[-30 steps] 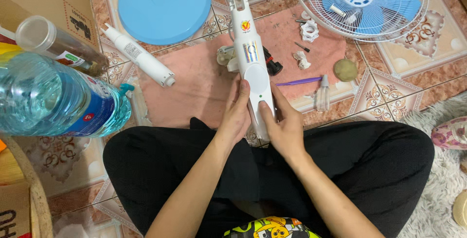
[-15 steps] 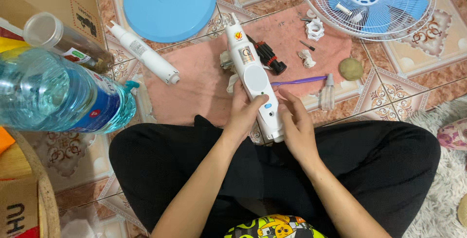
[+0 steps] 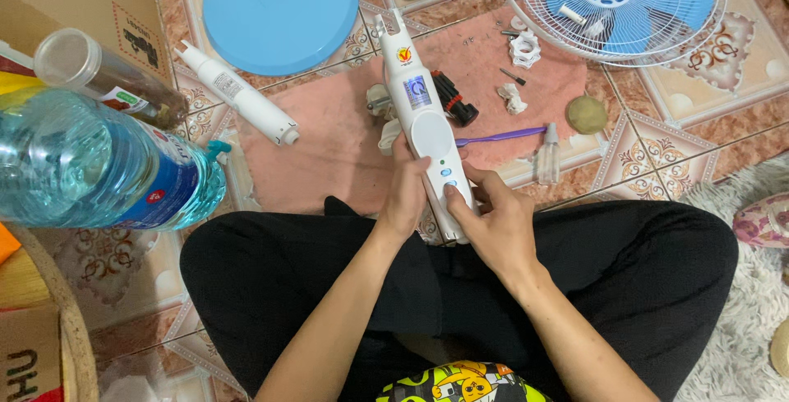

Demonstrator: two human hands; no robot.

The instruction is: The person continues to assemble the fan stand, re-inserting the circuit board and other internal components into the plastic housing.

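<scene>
Two hands, left [image 3: 408, 196] and right [image 3: 499, 225], fingers closed around one white fan column [image 3: 425, 118].

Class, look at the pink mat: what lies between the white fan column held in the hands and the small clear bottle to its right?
In the head view, a purple toothbrush lies between the white fan column and the small clear bottle, pointing from one towards the other.

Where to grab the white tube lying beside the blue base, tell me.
Take the white tube around its bare middle, coming from above. It lies flat and diagonal on the floor, so close across its width. The blue round base sits close to its upper end, while the flared end points toward the pink mat.
</scene>
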